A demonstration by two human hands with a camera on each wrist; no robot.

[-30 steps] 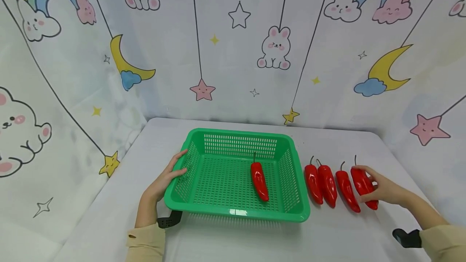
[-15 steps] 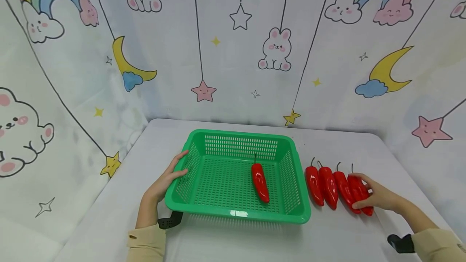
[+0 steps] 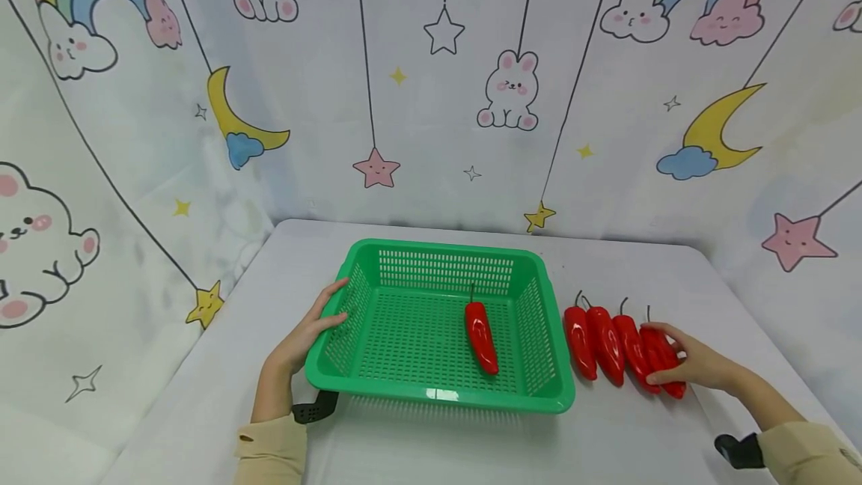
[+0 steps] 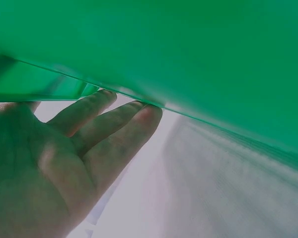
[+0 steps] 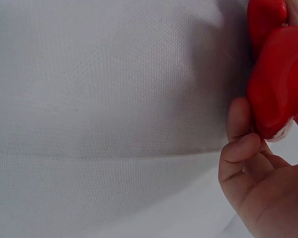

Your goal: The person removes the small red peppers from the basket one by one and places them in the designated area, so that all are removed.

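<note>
A green plastic basket (image 3: 377, 387) stands on the white table, with one red chili pepper (image 3: 481, 339) lying inside toward its right. My left hand (image 3: 296, 344) holds the basket's left rim; in the left wrist view several fingertips touch the green side (image 4: 179, 54) from below. To the right of the basket several red peppers lie side by side in a row, stems pointing away. My right hand (image 3: 702, 362) grips the rightmost red chili pepper (image 3: 656, 346), fingers over its far part and thumb near its lower end. In the right wrist view this glossy pepper (image 5: 280, 82) shows beside curled fingers.
Beside the basket's right wall lie other red peppers (image 3: 580, 343), close together. The white tabletop (image 3: 404, 455) ends at a patterned cloth backdrop (image 3: 431, 118) behind and at both sides. Black straps (image 3: 739, 451) sit near both wrists.
My right hand has moved left with the rightmost pepper, bringing it against its neighbour, which also shifted left. The peppers now lie closer together. My left hand and the basket stay put.
</note>
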